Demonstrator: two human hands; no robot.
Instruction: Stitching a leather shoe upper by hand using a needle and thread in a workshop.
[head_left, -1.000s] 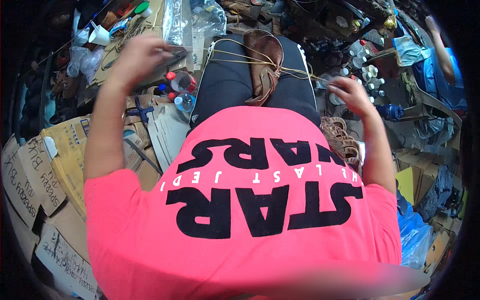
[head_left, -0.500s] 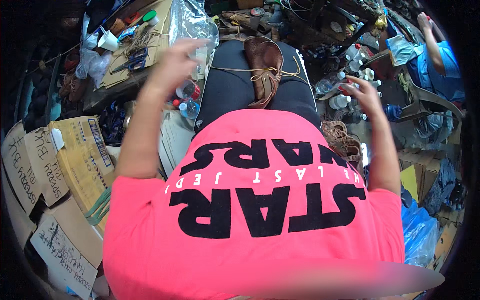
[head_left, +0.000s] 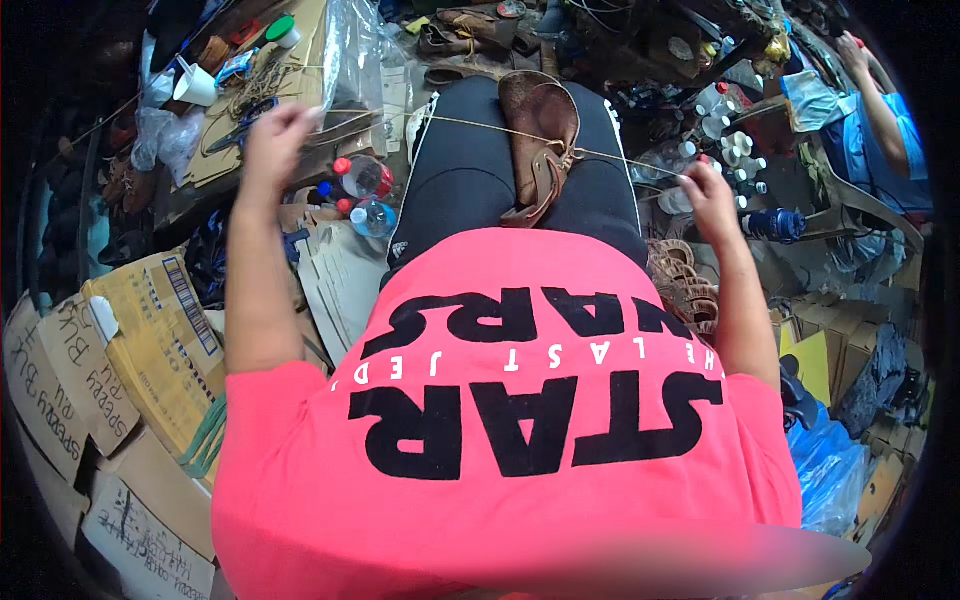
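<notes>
Amid flattened cardboard (head_left: 165,490) in a cluttered workspace, the brown leather piece (head_left: 540,105) rests between the thighs (head_left: 460,155), presumably for stability, while the left hand (head_left: 283,138) and right hand (head_left: 708,195) pinch the cord (head_left: 455,121), apparently tensioning it sideways.

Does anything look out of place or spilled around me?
I see no spill. The tan cord lies loosely tangled on cardboard beyond the left hand, messier than the thread pulled fairly straight to the right hand.

floor (head_left: 785,262): grey, right | cardboard (head_left: 160,490): lower left | low table (head_left: 185,200): upper left, cluttered | light: dim far left
</notes>
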